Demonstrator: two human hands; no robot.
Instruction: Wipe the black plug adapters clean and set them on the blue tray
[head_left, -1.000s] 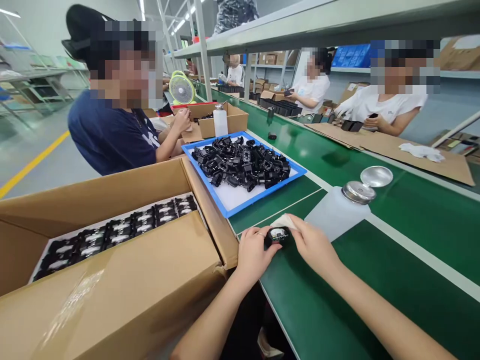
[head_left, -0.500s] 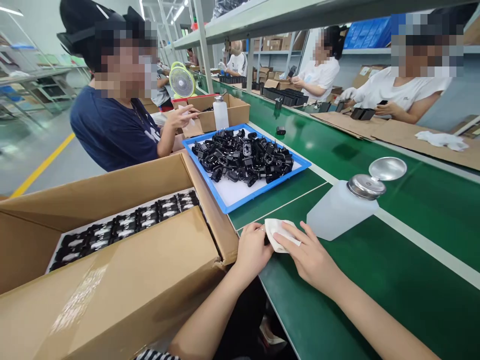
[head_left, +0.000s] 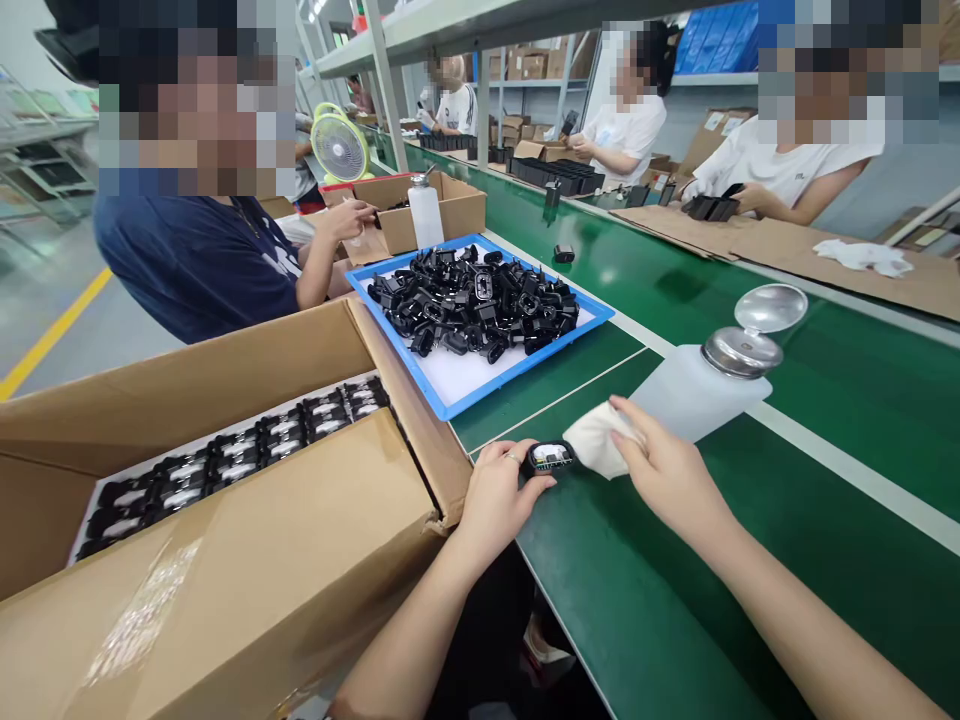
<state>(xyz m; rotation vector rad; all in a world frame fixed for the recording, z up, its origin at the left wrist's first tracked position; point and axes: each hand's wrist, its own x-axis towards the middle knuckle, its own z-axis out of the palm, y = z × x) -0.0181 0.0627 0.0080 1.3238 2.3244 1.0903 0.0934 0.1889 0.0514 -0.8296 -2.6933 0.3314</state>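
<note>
My left hand (head_left: 504, 500) grips a small black plastic housing (head_left: 552, 458) whose open face shows a circuit board inside. A folded white cloth (head_left: 604, 440) is pinched in my right hand (head_left: 671, 475), just right of the housing. Beyond that hand, a translucent white solvent bottle (head_left: 694, 390) with a metal flip-top cap, its lid raised, stands on the green work surface (head_left: 675, 600). A blue-rimmed tray (head_left: 442, 400) farther off bears a heap of similar black plastic parts (head_left: 480, 300).
At the left is an open cardboard box (head_left: 225, 560) holding rows of black parts. A second white bottle (head_left: 426, 212) stands behind the tray, near a co-worker in a navy shirt (head_left: 195, 260). One black part (head_left: 564, 254) lies alone on the green surface. Other people sit across the line.
My right hand has drawn the cloth rightward, off the housing, so its open face now shows. The left hand keeps its hold. The view has shifted slightly.
</note>
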